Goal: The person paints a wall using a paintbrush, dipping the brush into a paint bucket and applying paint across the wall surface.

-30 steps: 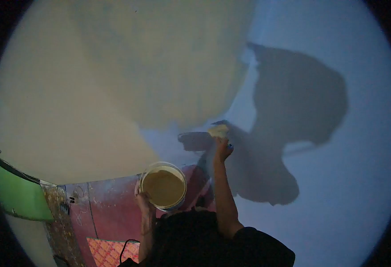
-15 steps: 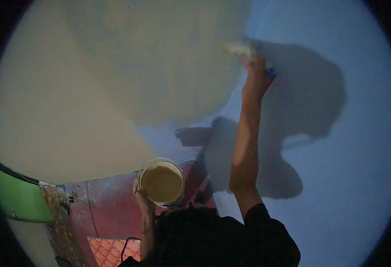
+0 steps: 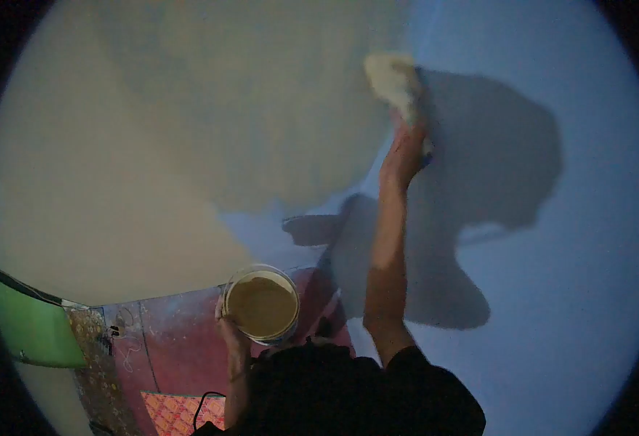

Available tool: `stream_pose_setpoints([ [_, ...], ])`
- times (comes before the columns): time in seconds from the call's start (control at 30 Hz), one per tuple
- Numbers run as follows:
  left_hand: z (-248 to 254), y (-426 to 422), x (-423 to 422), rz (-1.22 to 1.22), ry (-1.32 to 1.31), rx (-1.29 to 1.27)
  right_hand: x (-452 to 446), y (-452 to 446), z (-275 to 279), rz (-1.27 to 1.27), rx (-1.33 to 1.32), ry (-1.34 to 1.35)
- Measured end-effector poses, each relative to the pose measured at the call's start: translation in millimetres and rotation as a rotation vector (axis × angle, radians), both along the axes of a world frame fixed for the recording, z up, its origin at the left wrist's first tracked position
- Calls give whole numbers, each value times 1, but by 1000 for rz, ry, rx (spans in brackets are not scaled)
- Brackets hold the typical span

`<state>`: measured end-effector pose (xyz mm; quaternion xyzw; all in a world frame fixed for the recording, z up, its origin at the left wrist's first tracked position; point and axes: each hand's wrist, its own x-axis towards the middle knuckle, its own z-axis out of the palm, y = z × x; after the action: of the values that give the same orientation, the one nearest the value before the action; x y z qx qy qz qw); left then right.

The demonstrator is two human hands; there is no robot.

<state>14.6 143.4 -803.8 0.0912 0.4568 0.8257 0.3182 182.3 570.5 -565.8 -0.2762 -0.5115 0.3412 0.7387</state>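
My right hand (image 3: 406, 149) is closed around a wide paintbrush (image 3: 392, 78), its pale, paint-coated bristles against the wall near the edge of the beige paint. A bit of blue, likely the handle's end, shows below the fist. Lower down, my left hand (image 3: 229, 325) grips the left side of a round paint bucket (image 3: 296, 312). Inside the bucket lies tan-beige paint (image 3: 263, 307). The wall is beige on the left (image 3: 152, 182) and light blue on the right (image 3: 552, 291), with streaky blue showing through the beige near the top.
Below the wall is a reddish floor (image 3: 181, 341) with a thin cable (image 3: 130, 356) and a patterned orange-pink mat (image 3: 178, 414). A green curved object (image 3: 32, 320) stands at the lower left. My shadow (image 3: 494, 145) falls across the blue wall.
My right hand has moved down and slightly left, and the brush has turned so its bristles point more upward. The left hand and bucket have barely shifted.
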Motion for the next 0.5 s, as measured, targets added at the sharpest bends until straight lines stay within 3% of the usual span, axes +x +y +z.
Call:
stream_pose_setpoints([
  [0.1, 20, 0, 3, 41, -96, -45, -4, -54, -59, 356, -403, 567],
  [0.17, 20, 1, 0, 0, -127, -52, -17, -85, -82, 198, -526, 603],
  [0.27, 28, 0, 5, 56, -104, -78, -24, -76, -187, 145, -647, 584],
  [0.4, 27, -1, 1, -39, -174, -12, -13, -96, -195, 108, -878, 909],
  [0.47, 42, 1, 10, 12, -48, -42, -6, -81, -259, 112, -897, 850],
  [0.5, 48, 1, 12, 28, -8, -53, -9, -69, -313, 117, -701, 458],
])
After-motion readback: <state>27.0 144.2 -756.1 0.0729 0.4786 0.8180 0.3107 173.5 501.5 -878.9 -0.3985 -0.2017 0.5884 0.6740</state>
